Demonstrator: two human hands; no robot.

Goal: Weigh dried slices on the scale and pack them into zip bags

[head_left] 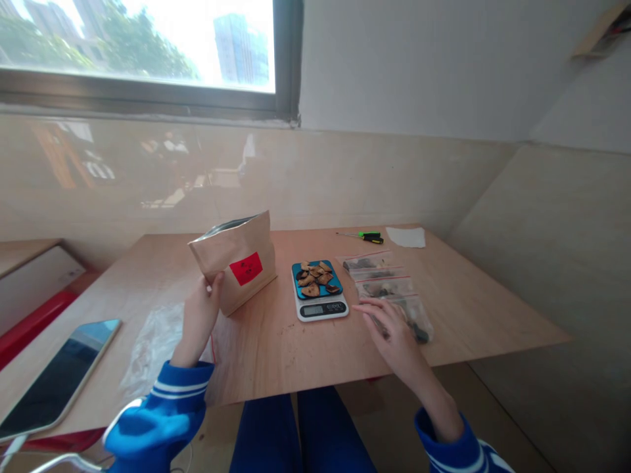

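Note:
My left hand (202, 312) grips the lower left side of a brown kraft paper pouch (256, 290), thumb in front. The pouch stands tilted, its silvery mouth open at the top and a red label (246, 268) on its front. A white kitchen scale (323, 320) with a blue top lies between my hands, its display digits too small to read. Dried brown slices (311, 279) are piled on it. My right hand (392, 328), fingers stretched and apart, hovers beside the scale, over the nearest of several clear zip bags (387, 286) holding dark pieces.
Toward the back lie screwdrivers (369, 236) with green and yellow-black handles and a white paper piece (406, 237). Crumpled clear plastic bags (152, 348) sit under my left forearm. A phone (59, 374) with a white cable rests at the table's left edge.

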